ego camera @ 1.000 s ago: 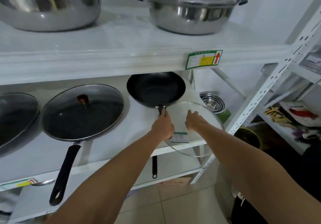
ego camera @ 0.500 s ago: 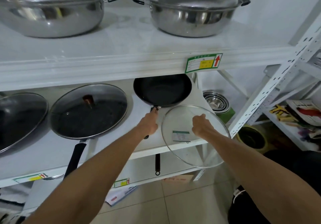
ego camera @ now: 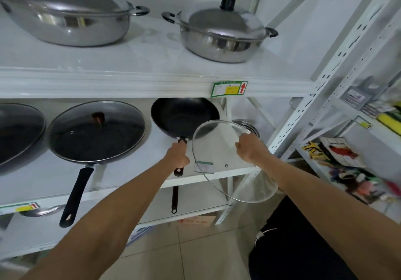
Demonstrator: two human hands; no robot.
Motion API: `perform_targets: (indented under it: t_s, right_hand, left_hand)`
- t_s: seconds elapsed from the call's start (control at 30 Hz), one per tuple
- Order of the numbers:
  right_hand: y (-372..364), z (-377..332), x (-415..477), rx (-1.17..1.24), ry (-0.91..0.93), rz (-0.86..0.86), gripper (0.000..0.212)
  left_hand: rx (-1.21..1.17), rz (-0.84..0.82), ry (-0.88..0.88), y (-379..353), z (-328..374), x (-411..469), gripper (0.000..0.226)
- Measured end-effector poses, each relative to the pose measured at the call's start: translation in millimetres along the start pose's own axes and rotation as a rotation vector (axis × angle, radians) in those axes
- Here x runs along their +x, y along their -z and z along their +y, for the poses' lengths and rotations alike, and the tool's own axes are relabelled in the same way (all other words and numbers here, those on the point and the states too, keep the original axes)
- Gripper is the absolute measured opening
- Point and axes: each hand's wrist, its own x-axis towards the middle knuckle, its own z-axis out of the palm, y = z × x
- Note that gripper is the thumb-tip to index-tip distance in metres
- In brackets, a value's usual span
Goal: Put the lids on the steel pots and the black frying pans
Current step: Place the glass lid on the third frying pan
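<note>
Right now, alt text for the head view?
The right hand holds a clear glass lid tilted beside an uncovered black frying pan, whose handle the left hand grips on the middle shelf. Two lidded steel pots sit on the shelf above; a lidded pan sits left.

White rack [ego camera: 152,84], two shelves in view. Green/yellow price tag [ego camera: 229,88] with red arrow on the upper shelf's front edge; a second tag [ego camera: 20,207] on the lower shelf's edge, far left. Steel bowls [ego camera: 247,126] stacked behind the rack's right end. Perforated white upright [ego camera: 338,67] to the right. Side rack beyond it holds colourful packets [ego camera: 338,153], blurred. Cardboard box [ego camera: 196,221] under the bottom shelf. Tiled floor [ego camera: 195,256].
</note>
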Motion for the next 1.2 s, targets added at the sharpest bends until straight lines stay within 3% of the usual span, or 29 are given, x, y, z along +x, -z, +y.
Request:
perform_targets:
  t_s: [0.33, 0.47, 0.77, 0.93, 1.2]
  right_hand:
    - [42, -66, 58, 0.121, 0.019, 0.117, 0.033]
    - [30, -91, 96, 0.236, 0.043, 0.179, 0.031]
    - [-9, -120, 161, 0.275, -0.031, 0.023, 0.034]
    - [-37, -138, 172, 0.324, -0.041, 0.153, 0.040]
    - [-53, -155, 186, 0.236, 0.070, 0.246, 0.034]
  left_hand:
    - [-0.043, -0.023, -0.025, -35, 25, -37, 0.063]
    - [-0.083, -0.014, -0.039, -40, 25, -36, 0.068]
    - [-0.052, -0.004, -0.103, -48, 25, -34, 0.076]
    - [-0.054, -0.014, -0.139, -36, 13, -38, 0.065]
    - [-0.063, -0.021, -0.160, -35, 4, -43, 0.095]
